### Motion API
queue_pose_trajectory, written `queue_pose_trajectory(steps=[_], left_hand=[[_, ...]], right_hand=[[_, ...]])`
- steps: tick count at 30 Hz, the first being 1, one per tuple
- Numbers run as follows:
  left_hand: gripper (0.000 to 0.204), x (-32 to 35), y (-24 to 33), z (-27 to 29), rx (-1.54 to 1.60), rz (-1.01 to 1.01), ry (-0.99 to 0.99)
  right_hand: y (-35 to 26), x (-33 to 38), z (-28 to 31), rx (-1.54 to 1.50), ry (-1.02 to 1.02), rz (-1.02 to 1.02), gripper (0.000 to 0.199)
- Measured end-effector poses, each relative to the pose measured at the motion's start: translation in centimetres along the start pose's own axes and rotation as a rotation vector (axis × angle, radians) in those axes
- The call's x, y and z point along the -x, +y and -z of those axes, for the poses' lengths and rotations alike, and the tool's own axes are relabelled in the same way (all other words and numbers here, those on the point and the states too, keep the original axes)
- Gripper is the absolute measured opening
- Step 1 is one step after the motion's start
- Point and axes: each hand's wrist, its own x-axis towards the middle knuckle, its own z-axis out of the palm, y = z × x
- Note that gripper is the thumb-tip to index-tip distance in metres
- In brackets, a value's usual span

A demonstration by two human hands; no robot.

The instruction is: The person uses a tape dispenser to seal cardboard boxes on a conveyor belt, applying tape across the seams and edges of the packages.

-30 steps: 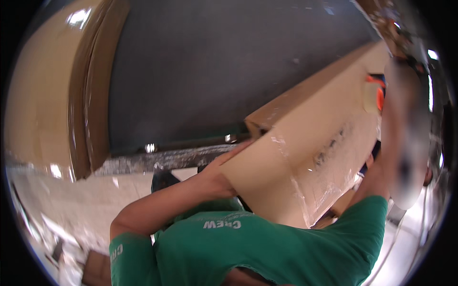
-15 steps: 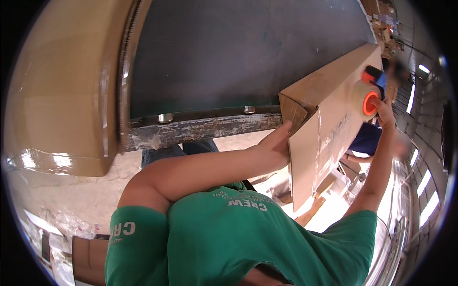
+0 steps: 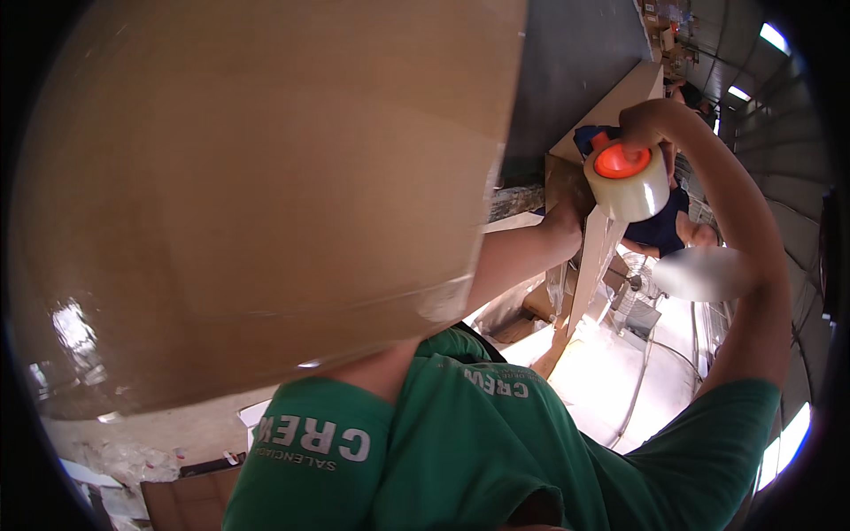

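Note:
My right hand (image 3: pixel 645 126) is closed on a tape dispenser, with fingers inside the orange hub of its wide clear tape roll (image 3: pixel 630 193). The roll is at the near end of a brown cardboard box (image 3: pixel 611 102), which lies tilted at the edge of a dark surface. A shiny strip of clear tape (image 3: pixel 605 248) runs down the box's side below the roll. My left hand (image 3: pixel 563 223) grips the same near end, at a flap; its fingertips are partly hidden in shadow and behind the roll.
A large taped carton (image 3: pixel 266 177) fills the left and covers part of my left arm. Beyond the box is the dark tabletop (image 3: pixel 580 57). A co-worker in navy clothing (image 3: pixel 660 228) stands close at the right. Cardboard (image 3: pixel 190 496) and clear plastic lie at the lower left.
The large carton now covers far more of the view, reaching over my left arm. My right hand has brought the tape dispenser left, to the box's near end beside my left hand.

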Motion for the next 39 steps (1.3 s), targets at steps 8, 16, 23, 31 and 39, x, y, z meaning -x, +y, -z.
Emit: queue_pose_trajectory(steps=[8, 16, 23, 31, 39], left_hand=[[0.041, -0.2, 2.6, -0.3, -0.174, -0.054, 0.007], [0.033, -2.2, 3.1, -0.3, -0.42, -0.111, -0.007], [0.026, -4.5, 5.3, -0.4, -0.762, -0.159, -0.036], [0.018, -0.7, 7.7, 0.1, -1.539, -0.297, -0.127], [0.01, -2.3, 5.6, -0.2, -2.139, -0.248, -0.373]], right_hand=[[-1.1, -8.0, 1.4, 0.462, -0.092, 0.102, 0.044], [4.8, -7.2, -1.0, -0.212, 0.106, 0.054, 0.051], [3.2, -4.6, 4.2, 0.17, -0.074, 0.013, 0.05], [5.1, -15.1, -1.4, -0.273, 0.095, -0.009, 0.053], [11.1, -10.9, 1.7, -1.078, 0.609, 0.115, 0.051]])
